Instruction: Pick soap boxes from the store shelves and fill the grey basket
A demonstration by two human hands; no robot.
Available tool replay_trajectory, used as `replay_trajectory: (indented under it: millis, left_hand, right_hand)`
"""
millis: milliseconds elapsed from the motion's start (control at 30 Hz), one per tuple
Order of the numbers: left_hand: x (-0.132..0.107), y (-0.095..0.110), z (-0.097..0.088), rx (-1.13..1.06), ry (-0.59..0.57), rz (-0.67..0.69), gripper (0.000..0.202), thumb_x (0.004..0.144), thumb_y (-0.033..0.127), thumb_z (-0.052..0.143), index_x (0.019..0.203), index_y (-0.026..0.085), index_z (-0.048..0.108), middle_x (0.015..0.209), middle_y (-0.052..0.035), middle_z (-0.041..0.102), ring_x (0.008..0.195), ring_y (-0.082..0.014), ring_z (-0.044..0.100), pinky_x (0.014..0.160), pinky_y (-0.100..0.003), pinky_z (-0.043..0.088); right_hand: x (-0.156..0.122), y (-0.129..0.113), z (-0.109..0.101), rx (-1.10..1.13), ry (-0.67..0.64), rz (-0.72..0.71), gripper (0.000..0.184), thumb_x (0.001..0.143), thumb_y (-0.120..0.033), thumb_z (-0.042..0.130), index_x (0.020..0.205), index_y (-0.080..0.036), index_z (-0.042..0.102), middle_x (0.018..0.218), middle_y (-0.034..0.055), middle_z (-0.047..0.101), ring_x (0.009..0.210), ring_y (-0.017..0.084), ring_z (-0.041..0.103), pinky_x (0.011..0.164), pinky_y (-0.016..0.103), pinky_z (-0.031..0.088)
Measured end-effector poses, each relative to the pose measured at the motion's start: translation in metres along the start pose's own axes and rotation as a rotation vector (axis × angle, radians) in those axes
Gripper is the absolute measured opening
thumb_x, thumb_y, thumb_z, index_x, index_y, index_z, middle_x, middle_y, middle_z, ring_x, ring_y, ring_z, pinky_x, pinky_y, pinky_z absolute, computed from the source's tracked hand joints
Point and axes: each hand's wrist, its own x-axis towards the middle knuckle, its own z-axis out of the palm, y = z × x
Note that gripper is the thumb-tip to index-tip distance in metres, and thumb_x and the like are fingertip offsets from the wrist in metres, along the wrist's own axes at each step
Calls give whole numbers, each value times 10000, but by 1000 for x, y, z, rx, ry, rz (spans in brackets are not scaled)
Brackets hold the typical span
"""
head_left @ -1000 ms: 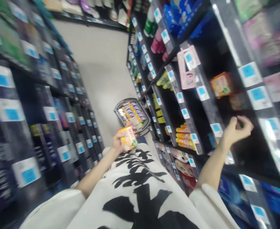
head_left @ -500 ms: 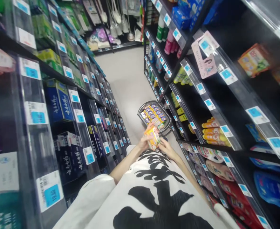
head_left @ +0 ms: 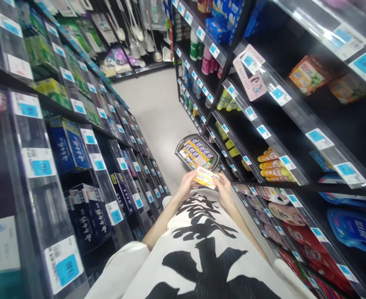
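Observation:
Between both hands, close in front of my shirt, is an orange, yellow and white packet (head_left: 205, 177) with red printed characters. My left hand (head_left: 187, 182) grips its left end, fingers closed round the edge. My right hand (head_left: 222, 184) holds the right end in the same way. The printed face is turned up and its long side runs across, between the hands. What lies inside the packet cannot be seen. Just beyond it on the floor stands a dark shopping basket (head_left: 180, 146), with several yellow and purple packs (head_left: 198, 150) laid in rows inside.
Shelves with blue price tags line both sides of the narrow aisle. Blue boxes (head_left: 72, 143) stand on the left shelf. To the right are orange packs (head_left: 307, 74), orange tubes (head_left: 273, 166) and blue bottles (head_left: 357, 228). Ladles and brushes hang beyond the pale floor (head_left: 151, 99).
The packet has turned from upright to lying crosswise. My right hand has moved up to its right end, and my left hand now holds the left end. The view has shifted slightly.

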Motion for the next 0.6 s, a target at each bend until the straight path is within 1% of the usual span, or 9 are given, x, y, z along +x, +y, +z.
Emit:
replay_trajectory:
  millis: [67,167,300,333,400,467,500,600]
  left_hand:
    - [2,0,0,13,-10,-16,611,785,620,793,1053,73,748,1048,-204,786,966,-346,759,752,-419,652]
    - [3,1,-1,-12,1,-32,586,840,624,742,1048,76,744,1018,-196,792,917,-327,769,723,-405,657]
    - [4,1,-5,-51,8,-43,484,895,546,722,1056,89,731,927,-163,795,765,-272,767,605,-346,643]
    - [4,1,-6,-73,12,-56,446,915,510,710,1070,92,725,900,-150,794,721,-256,760,576,-333,634]
    - [6,1,-9,-140,28,-99,344,969,413,648,1073,92,714,864,-130,790,659,-230,746,543,-313,618]
    - [8,1,-12,-222,33,-165,275,1010,304,549,1039,82,708,861,-129,790,667,-222,751,572,-309,623]
    - [9,1,-14,-262,21,-204,273,1018,258,504,1026,76,707,876,-135,793,703,-224,761,618,-313,633]
    - [9,1,-18,-344,-65,-306,304,1014,190,443,1052,45,707,941,-165,796,853,-248,781,811,-349,640]
  right_hand:
    - [-1,-2,-1,12,3,-1,454,709,-505,878,1008,-215,695,1004,47,763,920,226,714,829,335,577]
    - [-5,-6,0,14,-2,-21,468,725,-515,865,1045,-217,698,1065,66,766,995,249,713,890,365,579]
    - [-13,-7,1,-28,-34,-96,488,692,-479,899,1068,-228,717,1142,84,759,1093,275,695,977,401,567]
    - [-15,-7,1,-27,-58,-108,502,689,-486,901,1083,-232,722,1166,89,754,1108,282,691,968,407,575]
    - [-18,-9,-1,1,-126,-102,524,711,-552,867,1107,-239,727,1186,102,749,1090,297,698,878,420,611]
    - [-19,-13,-1,43,-193,-68,521,759,-623,798,1106,-241,733,1150,111,758,1017,301,715,760,423,628]
    - [-19,-15,0,59,-216,-55,507,781,-636,771,1096,-240,739,1111,112,766,975,296,722,724,421,627]
    - [-18,-23,4,62,-249,-58,442,812,-596,763,1086,-248,755,1050,105,779,935,281,730,734,416,624]
